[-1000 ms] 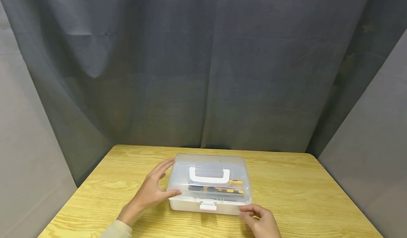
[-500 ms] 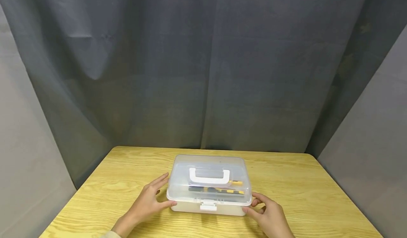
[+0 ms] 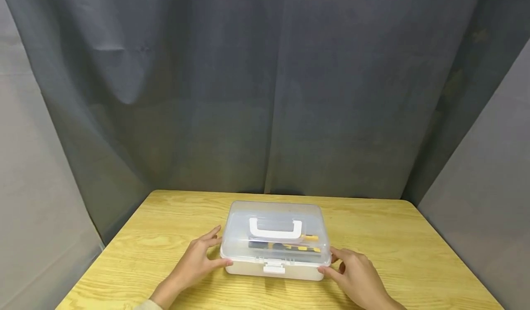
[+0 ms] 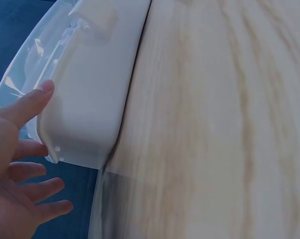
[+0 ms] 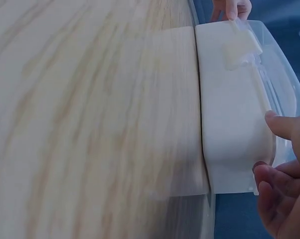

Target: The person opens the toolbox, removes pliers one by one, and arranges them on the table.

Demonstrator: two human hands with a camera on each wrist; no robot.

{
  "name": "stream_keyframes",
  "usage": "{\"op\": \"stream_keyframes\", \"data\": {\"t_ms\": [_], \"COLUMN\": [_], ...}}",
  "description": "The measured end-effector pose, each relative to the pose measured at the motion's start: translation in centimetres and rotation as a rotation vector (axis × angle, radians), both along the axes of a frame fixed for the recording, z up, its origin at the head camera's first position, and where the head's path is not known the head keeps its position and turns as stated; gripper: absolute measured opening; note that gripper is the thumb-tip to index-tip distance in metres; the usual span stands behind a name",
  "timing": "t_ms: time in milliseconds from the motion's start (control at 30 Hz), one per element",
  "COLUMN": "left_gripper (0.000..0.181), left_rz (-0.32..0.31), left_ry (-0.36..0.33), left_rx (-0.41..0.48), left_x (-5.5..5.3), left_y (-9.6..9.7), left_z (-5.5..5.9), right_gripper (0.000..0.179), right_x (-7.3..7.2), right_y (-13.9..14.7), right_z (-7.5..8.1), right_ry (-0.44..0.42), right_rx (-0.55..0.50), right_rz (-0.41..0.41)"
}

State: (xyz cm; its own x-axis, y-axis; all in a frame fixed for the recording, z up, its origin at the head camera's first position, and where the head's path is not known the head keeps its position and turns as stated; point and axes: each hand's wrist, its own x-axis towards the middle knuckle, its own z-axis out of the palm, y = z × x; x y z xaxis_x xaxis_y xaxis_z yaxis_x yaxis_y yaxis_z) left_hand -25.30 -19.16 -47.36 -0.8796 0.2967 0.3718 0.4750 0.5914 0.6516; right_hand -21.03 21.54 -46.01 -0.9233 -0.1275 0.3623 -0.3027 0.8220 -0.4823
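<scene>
A clear-lidded plastic storage box [image 3: 273,250] with a white handle [image 3: 275,229] and a white front latch [image 3: 274,267] stands closed on the table. My left hand [image 3: 194,261] holds its front left corner, thumb on the front face just under the lid rim. In the left wrist view the index fingertip meets the side edge, while the other fingers spread loosely below. At the front right corner my right hand [image 3: 358,275] grips the box, thumb on the front and curled fingers [image 5: 269,186] at the side. Dark and yellow items [image 3: 285,246] show through the lid, their kind blurred.
The box rests on a wood-grain table [image 3: 410,250], nearer its front edge than its back. A dark grey curtain [image 3: 215,94] hangs behind, with pale grey panels [image 3: 488,186] on both sides.
My right hand has moved from the box's front to its right corner, fingers now round the side. The left hand has slid down from the lid to the front left corner.
</scene>
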Motion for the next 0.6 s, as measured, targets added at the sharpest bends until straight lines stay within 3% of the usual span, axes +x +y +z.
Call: {"op": "stream_keyframes", "data": {"t_ms": [200,333,467,600], "left_gripper": [0.067,0.064,0.057,0.052], "left_rz": [0.016,0.046,0.018,-0.043], "left_ry": [-0.018,0.011,0.072,0.136], "left_rx": [0.059,0.127,0.176,0.162], "left_x": [-0.1,-0.4,-1.0,-1.8], "left_y": [-0.2,-0.3,-0.4,-0.7], "left_z": [0.5,1.2,1.5,1.5], "right_gripper": [0.055,0.05,0.05,0.051], "right_x": [-0.2,-0.7,-1.4,-2.1], "right_y": [0.2,0.3,0.9,1.3], "right_z": [0.3,0.5,0.5,0.2], "right_ry": [0.045,0.216,0.388,0.448], "right_rx": [0.004,0.014,0.011,0.016], "right_rz": [0.012,0.041,0.089,0.136]}}
